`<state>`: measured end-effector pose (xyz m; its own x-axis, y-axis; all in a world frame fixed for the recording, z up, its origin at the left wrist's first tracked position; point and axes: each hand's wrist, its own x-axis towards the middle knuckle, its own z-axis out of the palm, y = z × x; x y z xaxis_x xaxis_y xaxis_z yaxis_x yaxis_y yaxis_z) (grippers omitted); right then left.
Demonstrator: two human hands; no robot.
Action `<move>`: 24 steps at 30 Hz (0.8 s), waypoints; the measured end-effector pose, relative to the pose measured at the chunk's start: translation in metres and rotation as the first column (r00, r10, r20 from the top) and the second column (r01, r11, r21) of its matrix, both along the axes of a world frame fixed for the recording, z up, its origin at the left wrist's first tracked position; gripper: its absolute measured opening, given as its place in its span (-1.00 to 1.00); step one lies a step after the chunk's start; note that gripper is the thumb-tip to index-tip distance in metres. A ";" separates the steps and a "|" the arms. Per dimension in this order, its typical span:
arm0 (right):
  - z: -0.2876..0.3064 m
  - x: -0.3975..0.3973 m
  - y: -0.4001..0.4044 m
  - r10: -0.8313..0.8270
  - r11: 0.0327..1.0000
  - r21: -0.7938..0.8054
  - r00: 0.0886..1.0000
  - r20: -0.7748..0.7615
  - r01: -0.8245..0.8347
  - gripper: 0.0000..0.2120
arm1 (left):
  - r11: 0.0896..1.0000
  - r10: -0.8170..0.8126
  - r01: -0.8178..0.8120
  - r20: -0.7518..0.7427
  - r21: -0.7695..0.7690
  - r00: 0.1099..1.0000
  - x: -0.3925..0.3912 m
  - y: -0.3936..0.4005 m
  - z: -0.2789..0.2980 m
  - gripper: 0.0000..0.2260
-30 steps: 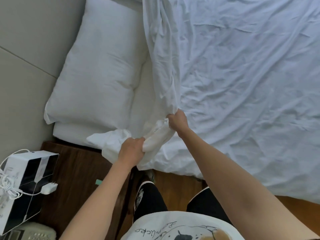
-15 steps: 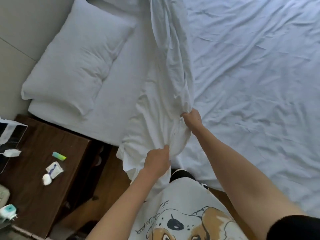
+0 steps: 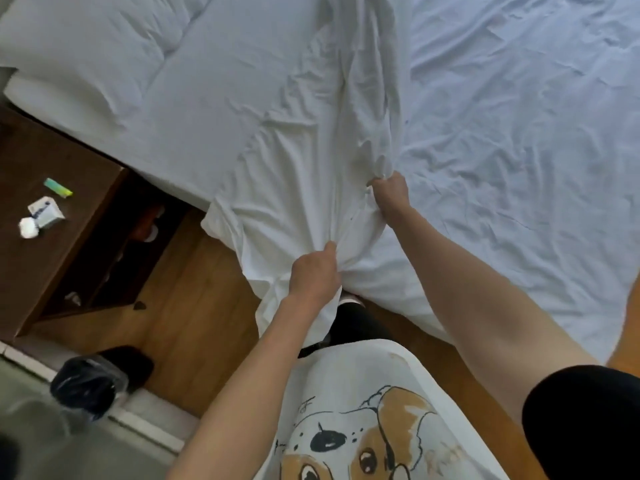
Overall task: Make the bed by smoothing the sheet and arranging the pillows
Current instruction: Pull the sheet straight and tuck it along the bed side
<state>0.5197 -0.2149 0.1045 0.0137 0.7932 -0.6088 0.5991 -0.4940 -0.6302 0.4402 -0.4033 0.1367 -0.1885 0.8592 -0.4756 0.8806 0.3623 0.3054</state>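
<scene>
Head view: left hand (image 3: 313, 273), right hand (image 3: 389, 192) grip bunched sheet (image 3: 311, 161).

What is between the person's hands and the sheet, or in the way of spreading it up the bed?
Nothing is between them: the left hand and right hand both grip the bunched sheet directly. Toward the pillow, only bare mattress shows, with nothing visible lying in the way.

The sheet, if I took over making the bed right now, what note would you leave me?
Left hand: grips the bunched sheet at the bed's edge, over the floor.
Right hand: grips the same sheet, further onto the bed.
Pillow: at the head end, top left.
Done: sheet gathered in both hands.
Left: spread it flat, smooth the wrinkles, arrange the pillows.
</scene>
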 end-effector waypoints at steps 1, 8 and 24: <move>0.004 0.015 -0.003 0.003 1.000 0.001 1.000 -0.003 -0.003 -0.48 | 1.000 0.009 -0.009 0.003 0.007 1.000 0.015 -0.004 0.005 -0.75; 0.036 0.108 -0.003 0.064 0.997 0.039 0.998 0.020 -0.065 -0.63 | 0.997 0.057 -0.059 0.040 0.047 0.998 0.122 -0.007 0.021 -0.80; 0.006 0.423 0.062 0.298 0.954 -0.026 0.954 0.035 -0.297 -0.65 | 0.990 0.133 -0.135 -0.041 -0.036 0.990 0.451 0.045 0.009 -0.78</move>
<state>0.9422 -0.1531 0.1103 -0.1977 0.7525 -0.6282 0.7442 -0.3019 -0.5959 0.8915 -0.3587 0.1461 -0.3197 0.8063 -0.4977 0.8341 0.4887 0.2558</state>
